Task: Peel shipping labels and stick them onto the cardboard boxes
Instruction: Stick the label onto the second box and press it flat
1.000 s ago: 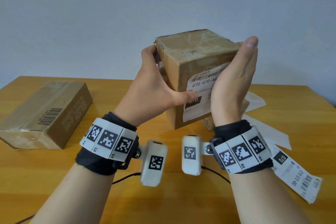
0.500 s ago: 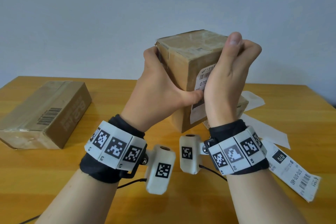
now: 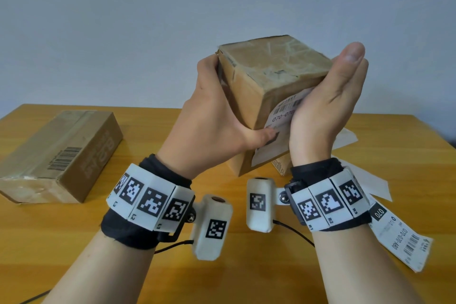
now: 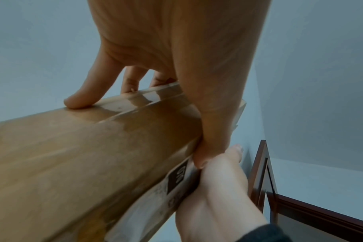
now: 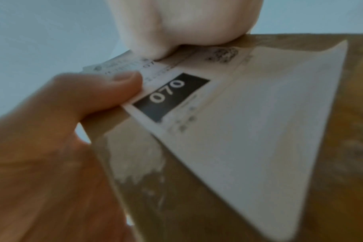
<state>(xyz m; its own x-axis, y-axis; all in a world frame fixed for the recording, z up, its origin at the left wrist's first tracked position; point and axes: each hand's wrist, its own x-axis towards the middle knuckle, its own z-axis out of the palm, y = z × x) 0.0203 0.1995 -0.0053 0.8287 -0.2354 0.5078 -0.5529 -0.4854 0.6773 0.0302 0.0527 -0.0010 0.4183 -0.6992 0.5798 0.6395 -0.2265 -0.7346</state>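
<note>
Head view: both hands hold a small brown taped cardboard box [image 3: 269,86] aloft above the wooden table [image 3: 74,242]; the left hand [image 3: 217,126] grips its 9 o'clock side, thumb on the white shipping label [image 3: 278,128], while the right hand [image 3: 325,111] presses flat against the label. Left wrist view: fingers [image 4: 83,96] curl over the box edge. Right wrist view: the label's "070" block faces out.

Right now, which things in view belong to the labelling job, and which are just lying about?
In the job:
- small cardboard box, held up by the left hand
- shipping label on its side, pressed flat by the right hand
- long cardboard box on the table
- spare label by the right wrist

Lying about:
- peeled backing papers
- wooden table
</note>
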